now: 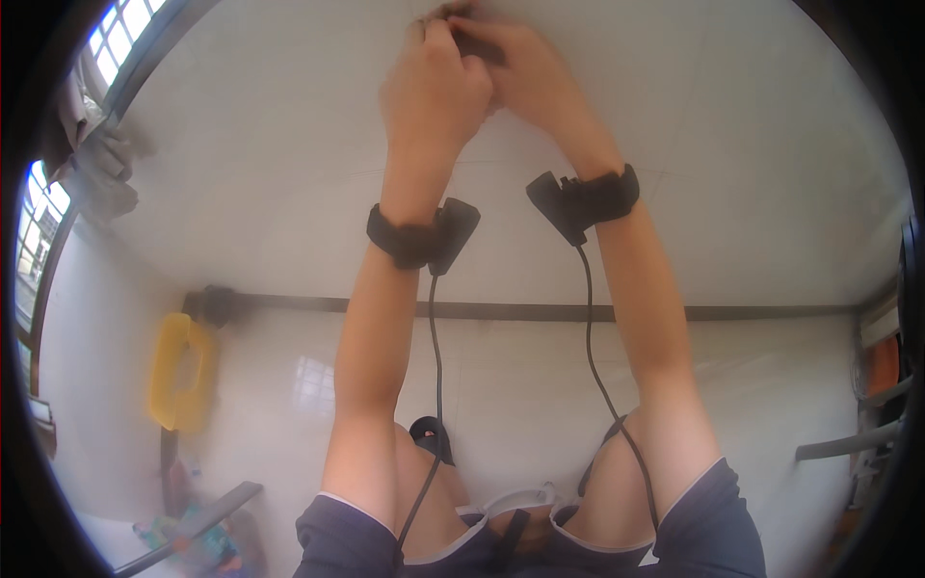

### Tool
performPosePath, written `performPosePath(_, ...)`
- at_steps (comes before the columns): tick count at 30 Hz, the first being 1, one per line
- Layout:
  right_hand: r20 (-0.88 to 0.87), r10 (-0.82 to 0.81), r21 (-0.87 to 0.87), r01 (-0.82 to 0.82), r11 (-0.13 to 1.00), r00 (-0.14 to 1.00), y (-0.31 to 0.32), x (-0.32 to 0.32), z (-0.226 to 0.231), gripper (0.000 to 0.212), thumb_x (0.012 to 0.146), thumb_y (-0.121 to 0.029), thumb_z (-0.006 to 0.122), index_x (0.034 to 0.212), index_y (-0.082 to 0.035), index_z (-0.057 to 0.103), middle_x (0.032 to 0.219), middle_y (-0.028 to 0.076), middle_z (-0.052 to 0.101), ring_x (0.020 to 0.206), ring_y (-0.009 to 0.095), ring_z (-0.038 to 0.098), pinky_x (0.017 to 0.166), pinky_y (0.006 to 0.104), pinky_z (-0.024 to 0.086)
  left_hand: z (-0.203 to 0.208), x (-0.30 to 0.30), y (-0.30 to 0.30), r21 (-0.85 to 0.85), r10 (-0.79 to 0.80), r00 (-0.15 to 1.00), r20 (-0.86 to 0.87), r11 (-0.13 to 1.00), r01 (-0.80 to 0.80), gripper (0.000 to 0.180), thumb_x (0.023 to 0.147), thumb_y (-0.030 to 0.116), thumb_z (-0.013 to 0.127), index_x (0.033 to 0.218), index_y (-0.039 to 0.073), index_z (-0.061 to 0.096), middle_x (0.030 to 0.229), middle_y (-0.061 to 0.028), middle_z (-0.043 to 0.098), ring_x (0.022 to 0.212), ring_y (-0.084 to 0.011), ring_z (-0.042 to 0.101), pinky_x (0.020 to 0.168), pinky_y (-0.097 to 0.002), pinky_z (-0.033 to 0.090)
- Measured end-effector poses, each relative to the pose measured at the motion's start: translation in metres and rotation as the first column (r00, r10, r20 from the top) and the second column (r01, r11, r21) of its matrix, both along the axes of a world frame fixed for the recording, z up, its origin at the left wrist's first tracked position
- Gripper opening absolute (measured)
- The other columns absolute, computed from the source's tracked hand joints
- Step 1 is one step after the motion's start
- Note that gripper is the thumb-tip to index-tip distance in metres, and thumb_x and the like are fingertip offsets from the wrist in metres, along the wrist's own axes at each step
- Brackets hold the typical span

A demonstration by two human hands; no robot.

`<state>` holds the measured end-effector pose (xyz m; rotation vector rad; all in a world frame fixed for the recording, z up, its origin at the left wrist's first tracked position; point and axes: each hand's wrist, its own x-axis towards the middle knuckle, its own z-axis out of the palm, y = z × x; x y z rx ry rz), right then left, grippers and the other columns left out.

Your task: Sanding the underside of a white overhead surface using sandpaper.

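Both my hands meet over the far part of a pale tabletop [289,193], close together near the top edge of the view. My left hand [436,91] is closed, its fingers bent around a small dark object [480,48]. From the other side my right hand [528,75] grips the same object, with its fingers partly hidden. Blur and the overlapping fingers conceal what kind of thing it is. A black strap with a boxy device and cable sits on each wrist, the left device [453,236] and the right device [559,204] facing each other.
The table's dark near edge [520,312] runs across the view in front of my legs. A yellow plastic ring-shaped item [178,371] is at the left corner. Chair arms show at lower left [217,515] and right [838,446]. Crumpled cloth [106,173] lies by the left window.
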<state>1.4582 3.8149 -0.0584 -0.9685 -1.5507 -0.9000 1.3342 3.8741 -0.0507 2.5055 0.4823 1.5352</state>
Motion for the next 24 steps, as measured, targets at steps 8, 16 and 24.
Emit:
performPosePath(8,-0.019,-0.167,-0.044,0.166,0.985,0.986,0.016,-0.013,-0.010,0.056,0.084,-0.002,0.064,0.138,0.007,0.054,0.135,0.025,0.060,0.119,0.044,0.061,0.099,0.0414,0.052,-0.018,0.006,0.023,0.069,-0.184,0.955,0.231,0.983,0.172,0.043,0.086,0.013,0.053,0.126,0.000,0.060,0.128,-0.0211,0.062,0.112,-0.0385,0.063,0.094,-0.0471,0.051)
performPosePath(16,-0.207,-0.134,-0.541,0.001,0.841,0.969,-0.004,-0.008,-0.037,0.044,0.083,-0.004,0.058,0.127,-0.001,0.065,0.097,0.018,0.073,0.088,0.027,0.072,0.080,0.0355,0.056,-0.050,0.011,0.043,0.163,-0.206,0.968,0.144,0.970,0.182,0.043,0.082,0.011,0.062,0.124,0.001,0.060,0.115,-0.0196,0.064,0.091,-0.0415,0.067,0.079,-0.0458,0.056)
performPosePath(24,-0.096,-0.366,-0.738,0.181,0.651,0.926,0.002,-0.012,-0.037,0.059,0.081,-0.006,0.067,0.138,0.000,0.057,0.128,0.027,0.064,0.114,0.041,0.065,0.096,0.0432,0.054,-0.063,0.005,0.040,-0.005,-0.147,0.988,0.049,0.989,0.148,0.035,0.082,0.005,0.055,0.114,-0.003,0.067,0.120,-0.0248,0.064,0.109,-0.0442,0.062,0.095,-0.0472,0.051)
